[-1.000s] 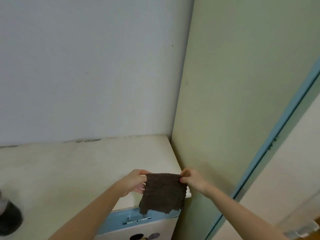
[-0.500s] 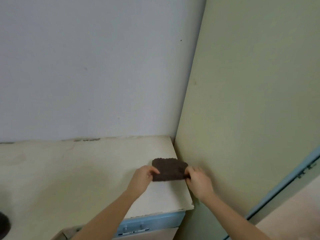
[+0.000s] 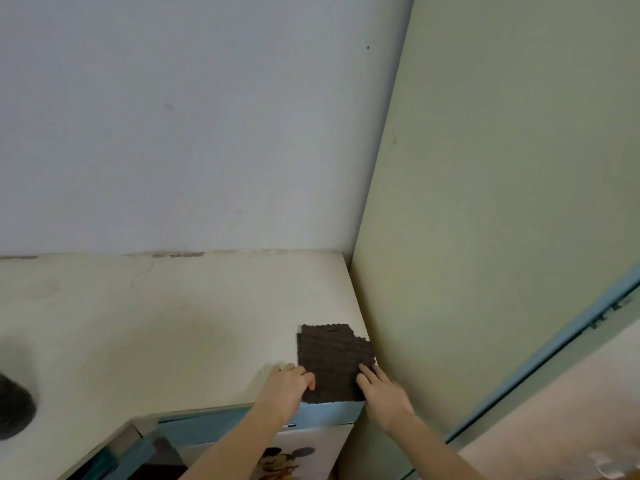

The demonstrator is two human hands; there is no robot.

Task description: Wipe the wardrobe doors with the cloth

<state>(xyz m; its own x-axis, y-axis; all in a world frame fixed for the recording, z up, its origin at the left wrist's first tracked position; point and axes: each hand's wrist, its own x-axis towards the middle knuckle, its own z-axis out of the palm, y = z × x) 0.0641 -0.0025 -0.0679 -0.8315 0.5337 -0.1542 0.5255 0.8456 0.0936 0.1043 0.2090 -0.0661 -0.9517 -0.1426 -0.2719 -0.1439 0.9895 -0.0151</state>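
Observation:
A dark brown textured cloth (image 3: 332, 362) lies flat, folded, on the near right corner of a cream cabinet top (image 3: 173, 341). My left hand (image 3: 287, 386) holds the cloth's near left edge, thumb on top and fingers curled. The straight fingers of my right hand (image 3: 384, 396) rest on its near right corner. Right beside the cloth rises the tall pale green wardrobe side (image 3: 485, 220). A wardrobe door with blue trim (image 3: 554, 351) runs diagonally at the lower right.
A grey-white wall (image 3: 190, 116) stands behind the cabinet. Part of a dark round object (image 3: 14, 407) shows at the left edge of the top. The cabinet front below has blue trim (image 3: 214, 424) and a cartoon mouse picture (image 3: 287, 459).
The cloth was held up hanging between both hands, then carried forward bunched over the cabinet top. It now lies spread flat on the near right corner, with both hands at its near edge.

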